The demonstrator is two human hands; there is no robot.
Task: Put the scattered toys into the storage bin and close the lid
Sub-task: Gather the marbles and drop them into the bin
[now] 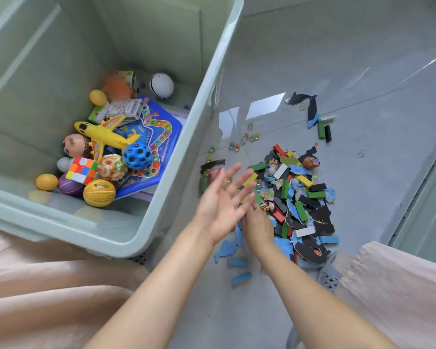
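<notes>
Both hands are sitting near the middle of the frame, right at the lower-left edge of the toy pile [295, 197]. The left hand [222, 205] is hovering with its fingers spread wide and straight, holding nothing. The right hand [258, 222] is lying partly under and behind it, reaching into the pile; its fingertips are hidden by the left hand, so I can't tell if it's pinching anything or just touching the pieces.

The pile itself is lying on the grey floor [337, 59], centre-right: green, black, red, yellow and white blocks mixed with blue and black puzzle cutouts. A few marbles [247, 137] are scattered just above it, and a dolphin-shaped cutout [305, 102] is lying further up and right.

The storage bin [212, 79] is filling the upper left of the frame, pale green, lid off. Inside, everything is bunched toward its lower right corner: a yellow toy plane [106, 134], a blue holey ball [137, 156], a colour cube [82, 170], a small orange basketball [99, 192], a yellow egg [46, 182], a white ball [162, 85] and a card box [126, 109], all lying on a blue board game [159, 137]. The print on the board and the box is too blurry to read.
</notes>
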